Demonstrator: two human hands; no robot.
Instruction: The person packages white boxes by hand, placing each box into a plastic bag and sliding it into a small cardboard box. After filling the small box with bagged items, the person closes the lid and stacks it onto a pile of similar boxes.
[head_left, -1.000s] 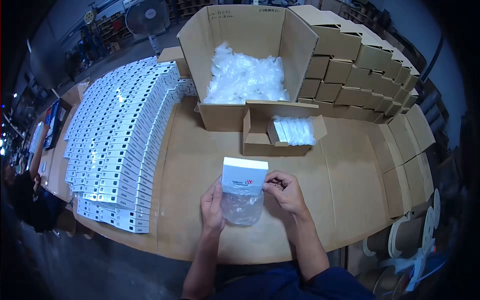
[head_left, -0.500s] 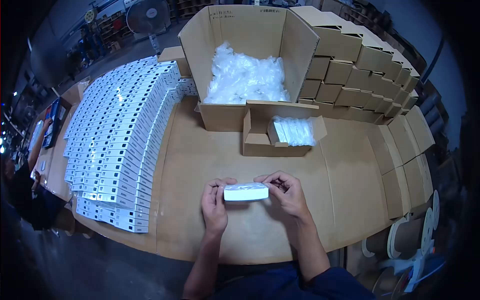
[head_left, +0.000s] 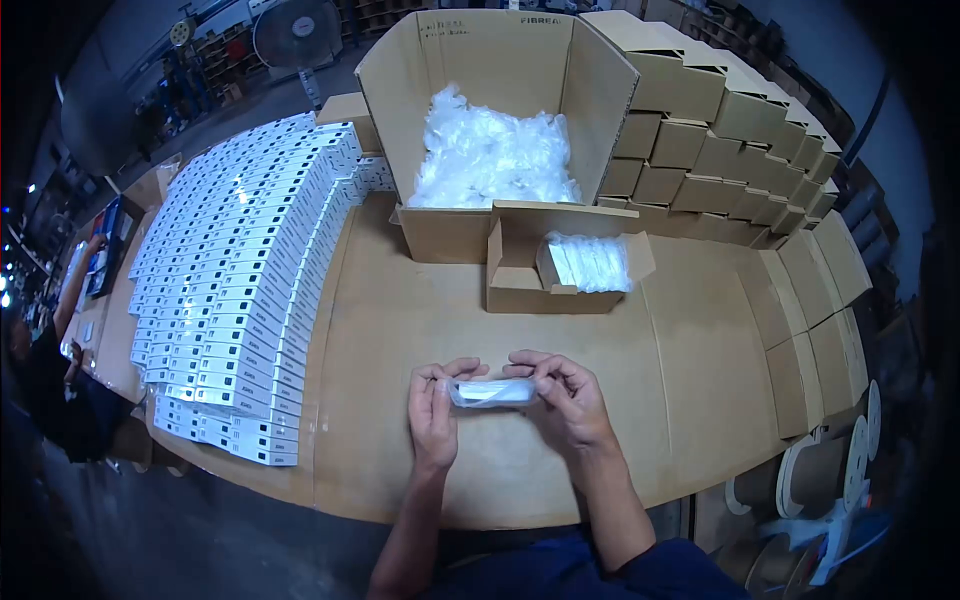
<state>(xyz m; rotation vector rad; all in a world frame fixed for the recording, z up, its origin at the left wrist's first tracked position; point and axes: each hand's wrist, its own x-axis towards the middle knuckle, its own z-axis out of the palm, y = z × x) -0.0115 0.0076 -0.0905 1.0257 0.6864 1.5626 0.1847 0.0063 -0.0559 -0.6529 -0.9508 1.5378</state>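
Observation:
A small white box point(head_left: 493, 392) in clear plastic wrap is held level above the cardboard-covered table point(head_left: 400, 330). My left hand point(head_left: 434, 412) grips its left end between thumb and fingers. At the other end, my right hand point(head_left: 575, 395) pinches the wrap, thumb in front and fingers behind. Beyond my hands stands an open small carton point(head_left: 545, 300), with several plastic-wrapped white boxes point(head_left: 588, 264) packed in its right part.
Stacked white boxes point(head_left: 230, 280) fill the left side. A large open carton point(head_left: 480, 60) of clear plastic bags point(head_left: 495, 155) stands behind the small carton. Brown cartons point(head_left: 700, 150) are piled back right, others point(head_left: 810, 310) along the right edge. Another person point(head_left: 60, 370) is at far left.
The wrapped box has turned in my fingers, so its broad white front face now looks narrower and wrap-covered. Both hands have shifted slightly around it.

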